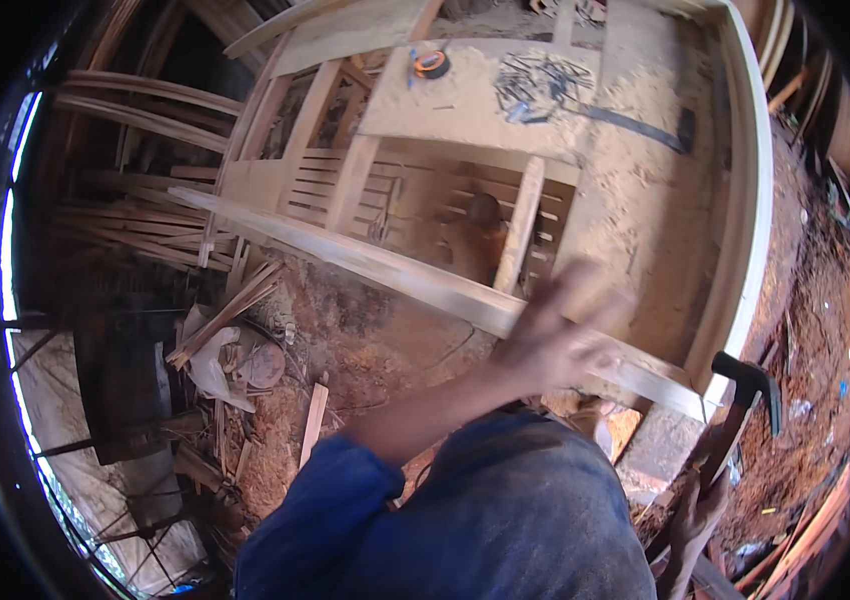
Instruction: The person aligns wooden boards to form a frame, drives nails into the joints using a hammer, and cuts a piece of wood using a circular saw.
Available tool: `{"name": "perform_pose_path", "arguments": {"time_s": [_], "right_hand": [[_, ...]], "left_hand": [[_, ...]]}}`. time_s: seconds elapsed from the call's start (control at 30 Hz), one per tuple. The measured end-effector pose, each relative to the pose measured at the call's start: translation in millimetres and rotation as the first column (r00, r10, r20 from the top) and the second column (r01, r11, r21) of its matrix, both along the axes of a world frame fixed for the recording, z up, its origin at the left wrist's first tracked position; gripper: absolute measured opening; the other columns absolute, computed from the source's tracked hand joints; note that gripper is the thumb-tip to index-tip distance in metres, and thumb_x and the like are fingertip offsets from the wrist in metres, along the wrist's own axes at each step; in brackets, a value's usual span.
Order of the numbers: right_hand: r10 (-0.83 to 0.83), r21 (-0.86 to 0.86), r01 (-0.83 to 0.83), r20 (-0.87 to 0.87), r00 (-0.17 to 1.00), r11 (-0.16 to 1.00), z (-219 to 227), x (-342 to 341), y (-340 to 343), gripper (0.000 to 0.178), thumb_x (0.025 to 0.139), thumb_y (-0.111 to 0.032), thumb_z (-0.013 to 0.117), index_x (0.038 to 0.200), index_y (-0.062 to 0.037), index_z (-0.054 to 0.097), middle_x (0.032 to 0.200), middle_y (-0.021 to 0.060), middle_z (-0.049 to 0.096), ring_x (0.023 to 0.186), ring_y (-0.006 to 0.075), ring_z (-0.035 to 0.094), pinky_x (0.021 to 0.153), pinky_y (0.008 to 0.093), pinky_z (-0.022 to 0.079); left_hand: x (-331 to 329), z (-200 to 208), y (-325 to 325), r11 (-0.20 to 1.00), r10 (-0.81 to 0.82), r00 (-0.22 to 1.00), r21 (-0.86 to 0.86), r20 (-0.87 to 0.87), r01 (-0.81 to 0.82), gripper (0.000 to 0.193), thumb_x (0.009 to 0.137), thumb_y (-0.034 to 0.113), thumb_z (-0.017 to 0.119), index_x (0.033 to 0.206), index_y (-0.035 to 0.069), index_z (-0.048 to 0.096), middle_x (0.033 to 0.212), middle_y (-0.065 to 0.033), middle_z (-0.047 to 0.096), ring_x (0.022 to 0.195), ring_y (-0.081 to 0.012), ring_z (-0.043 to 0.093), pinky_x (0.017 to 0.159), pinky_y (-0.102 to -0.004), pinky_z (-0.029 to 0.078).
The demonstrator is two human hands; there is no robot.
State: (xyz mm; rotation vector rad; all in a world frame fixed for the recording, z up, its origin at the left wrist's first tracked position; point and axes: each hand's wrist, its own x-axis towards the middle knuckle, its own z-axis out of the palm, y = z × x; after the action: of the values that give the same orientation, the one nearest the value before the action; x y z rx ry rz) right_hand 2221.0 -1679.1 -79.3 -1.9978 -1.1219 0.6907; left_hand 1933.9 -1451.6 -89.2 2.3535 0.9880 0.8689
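Note:
My left hand (557,342), blurred by motion, reaches over the near rail (415,280) of a large wooden frame (745,240), its fingers spread and nothing in them. Whether it touches the rail I cannot tell. Low on the right, my right hand (693,520) is closed around the wooden handle of a claw hammer (743,378). The dark head points up beside the frame's near right corner. A heap of nails (535,85) lies on the frame's dusty board, close to a dark try square (645,128).
An orange and black tape measure (432,65) rests on the board. Between the slats sits a dark rounded shape (485,212) I cannot make out. Stacked timber strips (145,110) stand at left. Offcuts (235,310) and a pale plastic bag (210,365) lie on the earth floor.

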Motion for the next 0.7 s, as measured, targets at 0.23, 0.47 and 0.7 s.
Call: {"name": "perform_pose_path", "arguments": {"time_s": [0.23,0.47,0.7], "right_hand": [[0.125,-0.309,-0.061,0.192,0.973,0.949,-12.7,-73.2,32.9,0.020,0.097,-0.017,0.061,0.098,0.0011,0.051,0.069,0.0200,0.056,0.061,0.0383,0.053,0.060,0.0488,0.040],[0.073,-0.289,-0.016,0.186,0.980,0.957,-38.6,-78.6,28.1,0.028,0.103,-0.016,0.054,0.118,0.0062,0.044,0.075,0.0242,0.058,0.064,0.0444,0.053,0.062,0.0492,0.041],[0.063,-0.307,0.005,0.211,0.975,0.952,-45.2,-82.2,19.9,0.047,0.103,-0.018,0.055,0.135,0.0148,0.040,0.085,0.0271,0.062,0.072,0.0332,0.058,0.069,0.0445,0.045]], "left_hand": [[-458.2,-58.4,56.1,0.068,0.955,-0.113,-0.573,0.274,-0.817,0.079,0.088,0.037,0.077,0.144,-0.007,0.043,0.140,-0.0237,0.050,0.124,-0.0338,0.053,0.107,-0.0439,0.042],[-538.9,-95.7,132.1,-0.006,0.997,-0.063,-0.767,0.045,-0.641,0.076,0.078,0.018,0.078,0.140,-0.010,0.044,0.130,-0.0216,0.058,0.113,-0.0342,0.062,0.092,-0.0435,0.053],[-526.7,-85.0,132.0,-0.075,0.997,-0.072,-0.704,-0.033,-0.706,0.074,0.071,0.010,0.074,0.135,-0.013,0.045,0.127,-0.0241,0.059,0.106,-0.0347,0.065,0.080,-0.0432,0.057]]}}
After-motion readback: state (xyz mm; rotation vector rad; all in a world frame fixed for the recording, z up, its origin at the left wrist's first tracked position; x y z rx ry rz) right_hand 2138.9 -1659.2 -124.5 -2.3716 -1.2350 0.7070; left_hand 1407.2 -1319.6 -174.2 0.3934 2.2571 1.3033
